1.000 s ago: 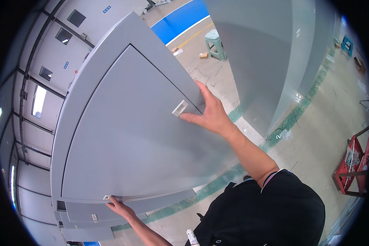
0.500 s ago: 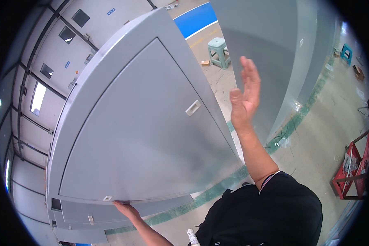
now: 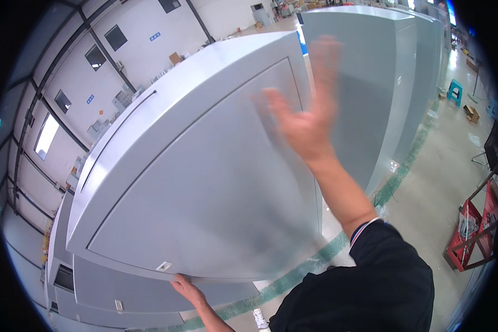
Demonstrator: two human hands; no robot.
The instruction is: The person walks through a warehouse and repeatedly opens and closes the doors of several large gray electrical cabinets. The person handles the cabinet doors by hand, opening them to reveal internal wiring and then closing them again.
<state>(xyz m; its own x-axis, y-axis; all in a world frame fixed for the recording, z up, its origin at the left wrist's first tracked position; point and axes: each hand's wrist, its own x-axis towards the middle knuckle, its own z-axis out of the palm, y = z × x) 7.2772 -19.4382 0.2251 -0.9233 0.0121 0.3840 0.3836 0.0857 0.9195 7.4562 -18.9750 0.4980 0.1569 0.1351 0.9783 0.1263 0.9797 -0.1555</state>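
A large grey metal cabinet (image 3: 166,61) fills the middle, its wide flat door (image 3: 216,182) facing me. Low on the left, my left hand (image 3: 188,289) is at the cabinet's lower edge, next to a small white recessed latch (image 3: 164,266). Its fingers bend against that edge, with their tips partly hidden. My right hand (image 3: 310,119) is raised in front of the door's right part, thumb and fingers apart and smeared by motion. Nothing shows in it. Whether it touches the door I cannot tell.
More grey cabinets (image 3: 365,83) stand close on the right, and another grey cabinet (image 3: 149,296) lies beyond my left hand. A green floor stripe (image 3: 293,274) runs past my body. On the right are a red tool cart (image 3: 463,243) and a blue stool (image 3: 455,91).
My right hand has swung left, from the gap between cabinets to before the door. The view has shifted, showing the cabinet's top side more. My left hand stays at the edge near the latch.
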